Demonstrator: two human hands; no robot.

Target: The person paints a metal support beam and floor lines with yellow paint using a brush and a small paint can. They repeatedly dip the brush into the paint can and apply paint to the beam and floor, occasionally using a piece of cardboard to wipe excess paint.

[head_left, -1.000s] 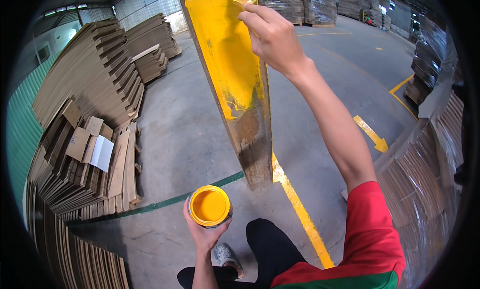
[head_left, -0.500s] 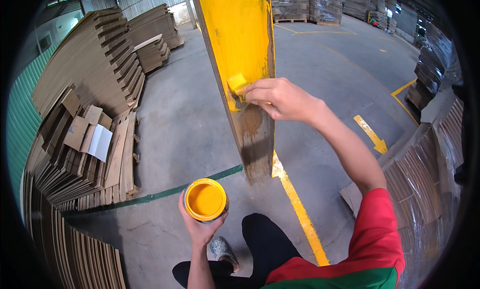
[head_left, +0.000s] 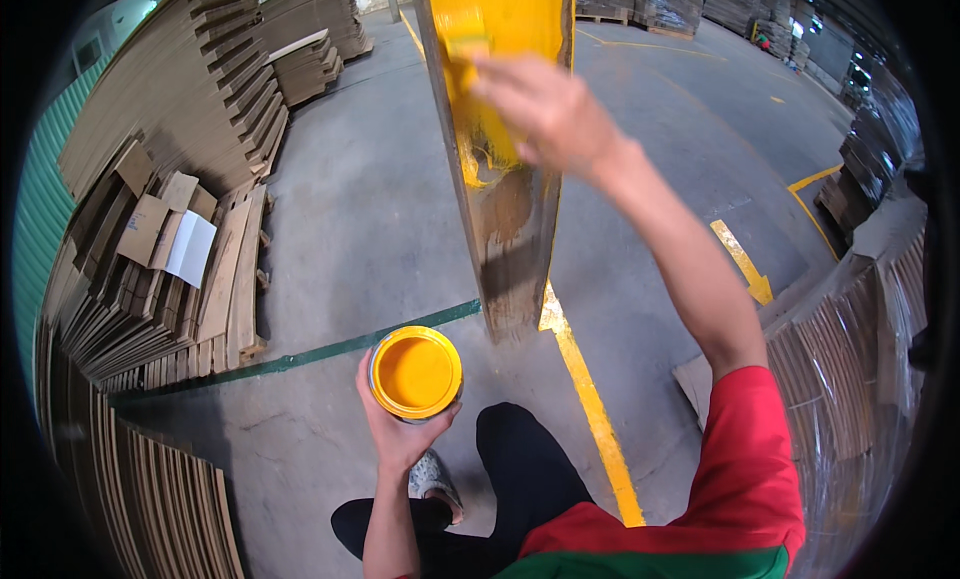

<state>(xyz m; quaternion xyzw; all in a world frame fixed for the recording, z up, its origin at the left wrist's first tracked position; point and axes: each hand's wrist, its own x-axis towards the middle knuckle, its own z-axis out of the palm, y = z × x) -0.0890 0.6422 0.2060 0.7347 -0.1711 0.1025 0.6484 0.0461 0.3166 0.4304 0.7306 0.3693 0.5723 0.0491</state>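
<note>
My right hand (head_left: 550, 109), blurred by motion, is closed round a paintbrush (head_left: 467, 47) whose yellow-coated head presses against the upright column (head_left: 510, 249). Wet yellow paint (head_left: 520, 19) covers the column's upper face; below the hand the surface is bare brown-grey, with a ragged paint edge between. The brush's handle is mostly hidden by my fingers. Low and to the left, my left hand (head_left: 400, 429) grips an open can of yellow paint (head_left: 415, 372) from the side, holding it upright over the floor.
Stacked cardboard sheets (head_left: 170, 89) and a pallet (head_left: 240, 289) stand on the left. Plastic-wrapped cardboard stacks (head_left: 830, 369) rise close on my right. A green line (head_left: 300, 359) and a yellow line (head_left: 595, 409) mark the concrete floor around the column's foot.
My right hand has moved the paintbrush up the column's face, away from the lower paint edge. My left hand still holds the can in nearly the same place. The view has shifted slightly.
</note>
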